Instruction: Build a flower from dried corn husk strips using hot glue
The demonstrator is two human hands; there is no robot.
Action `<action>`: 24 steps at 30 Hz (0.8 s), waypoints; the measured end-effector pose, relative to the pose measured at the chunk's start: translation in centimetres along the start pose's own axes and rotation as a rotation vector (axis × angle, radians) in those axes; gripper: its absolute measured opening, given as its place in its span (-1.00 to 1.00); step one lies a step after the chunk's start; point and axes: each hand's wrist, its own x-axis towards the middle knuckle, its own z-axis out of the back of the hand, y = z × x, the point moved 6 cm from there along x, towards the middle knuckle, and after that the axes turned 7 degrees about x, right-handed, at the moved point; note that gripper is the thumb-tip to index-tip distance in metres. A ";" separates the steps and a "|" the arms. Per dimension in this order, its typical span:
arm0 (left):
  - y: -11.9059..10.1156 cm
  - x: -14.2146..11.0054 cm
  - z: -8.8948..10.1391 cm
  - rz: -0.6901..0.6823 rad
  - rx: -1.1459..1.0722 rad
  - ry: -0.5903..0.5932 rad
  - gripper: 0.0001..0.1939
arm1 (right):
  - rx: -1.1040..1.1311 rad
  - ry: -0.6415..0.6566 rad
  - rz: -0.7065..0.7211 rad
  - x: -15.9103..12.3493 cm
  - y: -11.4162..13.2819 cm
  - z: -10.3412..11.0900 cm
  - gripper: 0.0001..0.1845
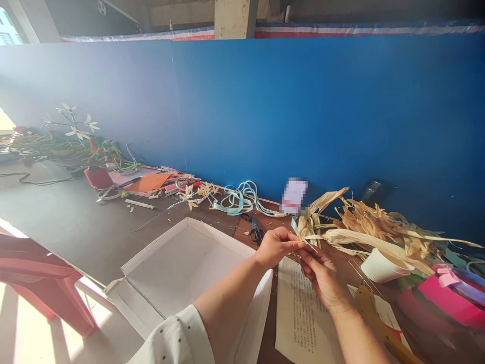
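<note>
My left hand [276,246] pinches the base of a small bundle of dried corn husk strips [309,226], held upright above the table. My right hand [324,275] is closed just below it, its fingers gripping the same bundle's lower end, where a thin pale blue ribbon [294,225] sticks out. Both hands hover over a printed paper sheet [299,313] lying on the brown table.
A heap of loose husks [375,227] and a white cup [381,266] lie to the right, pink tape rolls [443,301] beyond. Black scissors [256,231], light blue ribbon coils [240,198], a shallow white cardboard tray [178,268], craft flowers [76,126] and a red chair [41,283] lie left. A blue wall [303,111] backs the table.
</note>
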 end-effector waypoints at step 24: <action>-0.4 0.0 0.2 -0.052 0.047 -0.009 -0.59 | -0.069 -0.073 0.078 0.6 -0.4 1.2 -0.71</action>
